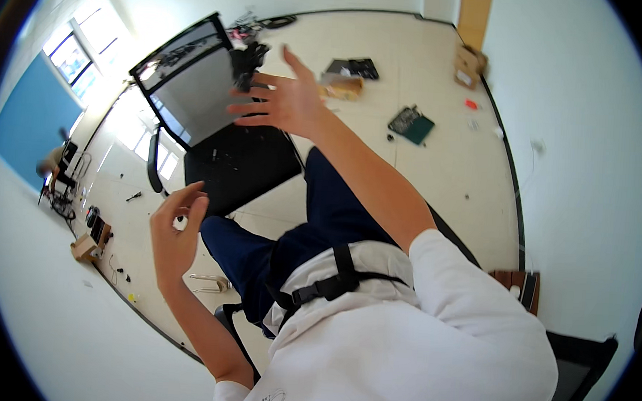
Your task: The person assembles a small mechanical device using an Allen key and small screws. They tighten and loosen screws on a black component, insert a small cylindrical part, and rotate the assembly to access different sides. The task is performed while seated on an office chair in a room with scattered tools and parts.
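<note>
My right hand (290,101) is raised in front of me, its fingers spread and nothing in its palm. Just beyond the fingertips a crumpled black thing (248,64) overlaps the chair's edge; I cannot tell its kind or whether my fingers touch it. Lower and to the left, my left hand (175,237) is held up with curved fingers, a gap between thumb and fingers, holding nothing. A black mesh-backed chair (246,163) faces me beyond both hands, with a few tiny bits on its seat. Part of the seat is hidden behind my right hand.
An open cardboard box (345,89) lies on the floor ahead, near a dark case (358,67). A green and black flat thing (412,124) lies nearer. Another carton (467,66) stands by the right wall. At far left a person (55,162) is near equipment; a box (92,242) sits by the left wall.
</note>
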`<state>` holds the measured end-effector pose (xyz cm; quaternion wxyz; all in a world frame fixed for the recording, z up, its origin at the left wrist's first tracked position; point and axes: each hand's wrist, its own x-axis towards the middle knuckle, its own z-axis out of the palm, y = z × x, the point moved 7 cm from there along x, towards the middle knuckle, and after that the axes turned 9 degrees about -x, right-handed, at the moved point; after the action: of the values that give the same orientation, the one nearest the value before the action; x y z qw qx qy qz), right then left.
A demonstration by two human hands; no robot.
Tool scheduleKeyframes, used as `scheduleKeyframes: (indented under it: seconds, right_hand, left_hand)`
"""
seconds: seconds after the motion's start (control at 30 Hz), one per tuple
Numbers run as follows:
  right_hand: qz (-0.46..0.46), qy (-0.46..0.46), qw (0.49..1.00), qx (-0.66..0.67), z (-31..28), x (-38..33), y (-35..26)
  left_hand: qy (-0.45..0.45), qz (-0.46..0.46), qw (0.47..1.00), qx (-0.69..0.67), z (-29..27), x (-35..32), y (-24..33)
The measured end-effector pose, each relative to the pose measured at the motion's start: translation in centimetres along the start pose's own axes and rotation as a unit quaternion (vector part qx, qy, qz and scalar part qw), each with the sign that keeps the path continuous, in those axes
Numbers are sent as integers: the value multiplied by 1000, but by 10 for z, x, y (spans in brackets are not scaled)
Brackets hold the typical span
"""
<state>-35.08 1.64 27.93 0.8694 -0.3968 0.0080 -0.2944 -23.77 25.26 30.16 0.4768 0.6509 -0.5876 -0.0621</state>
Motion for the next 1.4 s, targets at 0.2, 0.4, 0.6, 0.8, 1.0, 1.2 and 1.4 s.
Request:
scheduleKeyframes:
  seconds: [0.2, 0.4, 0.6, 0.8, 1.0, 1.2, 1.4]
  right_hand:
    - [-7, 26, 988, 152, -74, 8, 36]
    - [185, 282, 939, 69, -182, -63, 201]
    - [233, 344, 909, 31, -193, -29, 214]
    - [-18, 19, 994, 107, 44, 55, 30]
    - [34, 31, 986, 158, -7, 85, 92]
    - [106, 4, 977, 187, -21, 120, 192]
    - [260, 192, 941, 97, -129, 121, 301]
  left_hand:
    - [2, 19, 1000, -21, -3, 4, 5]
    - [19, -4, 1000, -17, -9, 9, -9]
    - [0, -20, 999, -35, 4, 11, -17]
    - [35, -38, 997, -52, -14, 11, -37]
    - [203, -95, 963, -147, -30, 13, -116]
    - [249, -202, 931, -175, -22, -12, -190]
    - [202, -240, 926, -211, 36, -13, -211]
